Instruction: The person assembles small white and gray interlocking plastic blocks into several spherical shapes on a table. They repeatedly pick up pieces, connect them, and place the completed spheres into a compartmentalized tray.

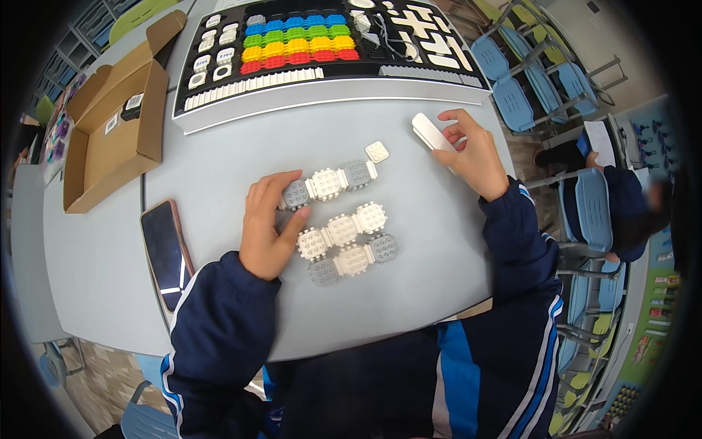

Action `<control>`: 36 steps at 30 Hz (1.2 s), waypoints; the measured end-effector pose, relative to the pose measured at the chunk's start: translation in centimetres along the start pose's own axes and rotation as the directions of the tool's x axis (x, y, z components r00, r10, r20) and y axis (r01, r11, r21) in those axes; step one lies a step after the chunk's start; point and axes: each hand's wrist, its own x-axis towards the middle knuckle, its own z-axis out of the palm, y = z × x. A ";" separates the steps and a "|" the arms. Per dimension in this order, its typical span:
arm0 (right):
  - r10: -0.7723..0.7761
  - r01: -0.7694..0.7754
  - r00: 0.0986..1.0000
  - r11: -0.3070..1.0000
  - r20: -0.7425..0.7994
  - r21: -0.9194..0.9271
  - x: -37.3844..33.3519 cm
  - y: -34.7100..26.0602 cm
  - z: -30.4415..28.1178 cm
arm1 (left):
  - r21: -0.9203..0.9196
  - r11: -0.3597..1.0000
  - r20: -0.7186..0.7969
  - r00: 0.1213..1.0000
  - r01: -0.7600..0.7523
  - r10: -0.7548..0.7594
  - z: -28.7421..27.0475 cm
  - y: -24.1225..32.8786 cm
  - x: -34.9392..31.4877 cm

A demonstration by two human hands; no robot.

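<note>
Three short rows of studded plastic blocks lie on the table. The far row joins a grey block (295, 194), a white block (327, 184) and another grey block (358, 173). My left hand (267, 223) has its fingers and thumb closed around that row's left end block. A small white square plate (376, 151) lies at the row's right end. Nearer me are an all-white row (341, 230) and a row of grey, white and grey (353, 259). To the right, my right hand (472, 150) pinches a flat, elongated white plastic piece (431, 133), raised above the table.
A large parts tray (329, 94) with coloured blocks and white pieces spans the table's far side. At left stand an open cardboard box (121, 139) and a phone (167, 245). Blue chairs (515, 102) and another person (621, 197) are on the right.
</note>
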 end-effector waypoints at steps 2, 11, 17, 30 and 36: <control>0.004 -0.004 1.000 1.000 0.010 0.015 -0.6 0.1 0.2 | 0.006 1.000 0.001 1.000 0.006 -0.006 0.1 0.1 0.0; -0.009 0.011 0.999 0.999 -0.049 0.042 -1.9 -0.7 0.7 | 0.008 1.000 0.008 1.000 0.020 -0.020 0.0 0.3 0.0; -0.020 0.026 0.993 0.998 -0.113 0.056 -1.6 -0.5 0.7 | 0.023 0.999 0.007 1.000 0.024 -0.024 -0.1 0.4 0.0; 0.008 -0.012 0.997 0.999 -0.073 -0.049 -2.2 0.1 2.1 | 0.003 1.000 0.010 1.000 0.007 -0.007 0.1 0.0 0.0; -0.044 0.039 0.998 0.991 -0.035 -0.128 -1.7 0.1 0.7 | 0.007 1.000 0.010 1.000 0.015 -0.015 -0.1 0.3 -0.1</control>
